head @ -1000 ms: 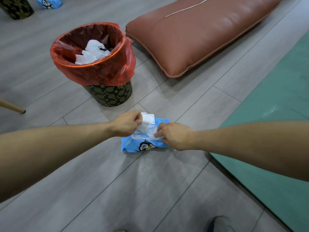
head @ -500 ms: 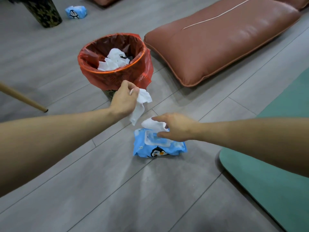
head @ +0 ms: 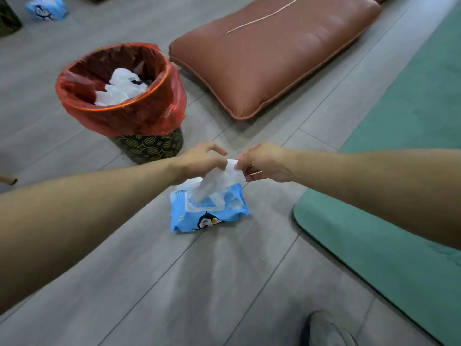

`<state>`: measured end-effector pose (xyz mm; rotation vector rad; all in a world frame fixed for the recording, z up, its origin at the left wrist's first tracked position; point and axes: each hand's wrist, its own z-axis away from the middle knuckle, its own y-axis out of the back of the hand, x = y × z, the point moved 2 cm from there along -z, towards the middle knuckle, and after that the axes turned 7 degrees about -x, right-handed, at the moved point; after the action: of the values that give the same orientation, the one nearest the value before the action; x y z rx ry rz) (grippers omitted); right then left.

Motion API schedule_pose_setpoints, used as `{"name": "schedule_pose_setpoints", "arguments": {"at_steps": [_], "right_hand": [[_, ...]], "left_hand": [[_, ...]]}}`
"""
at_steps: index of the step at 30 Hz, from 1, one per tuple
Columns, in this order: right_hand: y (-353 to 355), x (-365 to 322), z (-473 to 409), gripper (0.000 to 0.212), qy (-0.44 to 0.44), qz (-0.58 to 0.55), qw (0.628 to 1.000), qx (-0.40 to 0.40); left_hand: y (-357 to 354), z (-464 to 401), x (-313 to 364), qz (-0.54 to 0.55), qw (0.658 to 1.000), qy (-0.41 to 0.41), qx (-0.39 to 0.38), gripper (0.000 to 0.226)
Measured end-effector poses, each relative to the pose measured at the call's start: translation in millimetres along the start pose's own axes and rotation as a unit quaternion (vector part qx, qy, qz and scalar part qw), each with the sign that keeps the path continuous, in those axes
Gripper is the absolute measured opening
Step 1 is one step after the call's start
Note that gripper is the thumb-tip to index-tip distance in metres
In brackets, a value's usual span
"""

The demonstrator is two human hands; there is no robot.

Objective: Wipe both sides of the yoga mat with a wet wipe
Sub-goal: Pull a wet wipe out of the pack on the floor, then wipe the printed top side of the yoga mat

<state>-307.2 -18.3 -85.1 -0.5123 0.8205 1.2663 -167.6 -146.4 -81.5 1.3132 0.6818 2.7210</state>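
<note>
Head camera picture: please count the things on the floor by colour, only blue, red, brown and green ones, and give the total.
Blue: 2, the wipe pack under the hands and a second pack far left.
Red: 1, the bin liner.
Brown: 1, the cushion.
Green: 1, the yoga mat.
Total: 5

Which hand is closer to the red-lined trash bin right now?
Left. The left hand is just right of the trash bin; the right hand is farther right, and both pinch the wet wipe.
</note>
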Motion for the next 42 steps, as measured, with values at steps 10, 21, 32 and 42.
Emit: {"name": "schedule_pose_setpoints", "arguments": {"at_steps": [10, 21, 32, 42], "right_hand": [[87, 16, 91, 0.028, 0.014, 0.062, 0.987, 0.146], [153, 135, 225, 0.039, -0.155, -0.129, 0.954, 0.220], [181, 230, 325, 0.020, -0.120, -0.027, 0.893, 0.433], [194, 342, 356, 0.017, -0.082, -0.195, 0.854, 0.475]], "left_hand": [[-79, -55, 56, -0.008, 0.972, -0.035, -0.233, 0.050], [-238, -77, 154, -0.121, 0.925, -0.214, -0.289, 0.007], [-368, -50, 206, -0.090, 0.916, -0.213, -0.328, 0.034], [-487, -32, 247, -0.117, 0.904, -0.175, -0.371, 0.020]]}}
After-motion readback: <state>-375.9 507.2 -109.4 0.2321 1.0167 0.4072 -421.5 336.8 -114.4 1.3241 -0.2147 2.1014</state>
